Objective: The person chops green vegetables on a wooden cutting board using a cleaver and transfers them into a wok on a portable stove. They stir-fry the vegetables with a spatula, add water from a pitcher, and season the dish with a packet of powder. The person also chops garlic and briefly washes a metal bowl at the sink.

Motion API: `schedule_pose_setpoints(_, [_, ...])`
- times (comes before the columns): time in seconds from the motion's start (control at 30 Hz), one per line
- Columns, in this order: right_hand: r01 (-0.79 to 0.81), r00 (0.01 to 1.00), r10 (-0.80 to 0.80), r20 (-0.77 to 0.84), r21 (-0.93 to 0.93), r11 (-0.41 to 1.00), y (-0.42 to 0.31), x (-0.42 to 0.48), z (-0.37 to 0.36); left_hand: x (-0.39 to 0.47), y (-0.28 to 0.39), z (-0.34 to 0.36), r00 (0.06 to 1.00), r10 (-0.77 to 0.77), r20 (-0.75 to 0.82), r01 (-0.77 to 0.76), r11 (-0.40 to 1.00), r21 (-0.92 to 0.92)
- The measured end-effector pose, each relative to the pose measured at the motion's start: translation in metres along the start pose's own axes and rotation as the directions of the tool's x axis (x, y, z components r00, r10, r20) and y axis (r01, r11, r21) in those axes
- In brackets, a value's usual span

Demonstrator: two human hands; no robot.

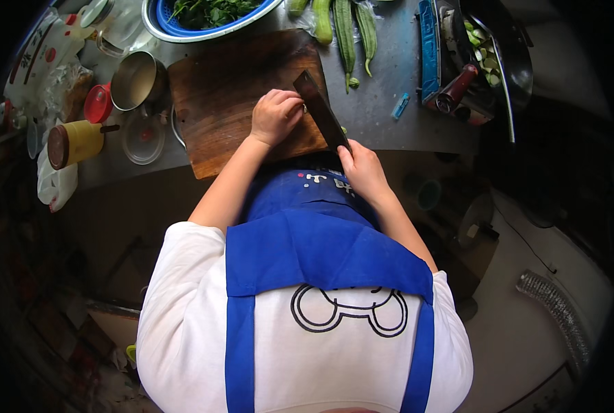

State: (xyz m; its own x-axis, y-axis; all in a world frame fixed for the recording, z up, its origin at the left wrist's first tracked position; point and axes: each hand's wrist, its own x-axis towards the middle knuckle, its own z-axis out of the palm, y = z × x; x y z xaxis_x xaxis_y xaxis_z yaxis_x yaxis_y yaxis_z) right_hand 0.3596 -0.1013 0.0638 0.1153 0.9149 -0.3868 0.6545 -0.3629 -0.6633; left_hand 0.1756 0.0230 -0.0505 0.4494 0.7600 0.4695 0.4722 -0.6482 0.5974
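Note:
My right hand [361, 168] grips the handle end of a dark, broad-bladed kitchen knife [321, 108] over the right side of a worn wooden cutting board [219, 103]. My left hand [278, 116] is beside the blade with its fingers curled; a small pale bit shows at the fingertips, but whether they pinch it cannot be told. A small green piece shows just right of the knife. Beyond the board lie ridged green gourds [344, 41], with a cut green end [354, 82] near their tips.
A blue colander [165, 23] of leafy greens stands behind the board. At left are a metal pot [134, 80], a red lid [98, 103] and a yellow container [85, 142]. Rightward are a blue lighter [400, 106], a portable stove [429, 51] and a wok [521, 67] holding cut vegetables.

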Motion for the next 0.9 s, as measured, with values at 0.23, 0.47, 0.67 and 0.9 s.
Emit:
schedule_pose_setpoints(0.23, [0.221, 0.958, -0.257, -0.124, -0.246, 0.944, 0.017, -0.003, -0.005, -0.002, -0.014, -0.027, 0.979, -0.191, -0.077, 0.188, 0.981, -0.046])
schedule_pose_setpoints(0.47, [0.379, 0.885, -0.462, 0.06, -0.671, 0.638, 0.031, 0.004, -0.032, 0.032, -0.011, -0.061, 0.964, -0.151, 0.217, 0.191, 0.966, -0.175])
schedule_pose_setpoints(0.67, [0.428, 0.846, -0.515, 0.135, -0.747, 0.508, 0.028, 0.009, -0.048, 0.049, -0.001, -0.011, 0.905, 0.209, 0.371, -0.137, 0.968, -0.211])
schedule_pose_setpoints(0.9, [0.327, 0.881, -0.472, 0.017, -0.744, 0.583, 0.049, -0.013, -0.061, 0.034, -0.033, -0.006, 0.951, 0.097, 0.292, -0.071, 0.993, -0.098])
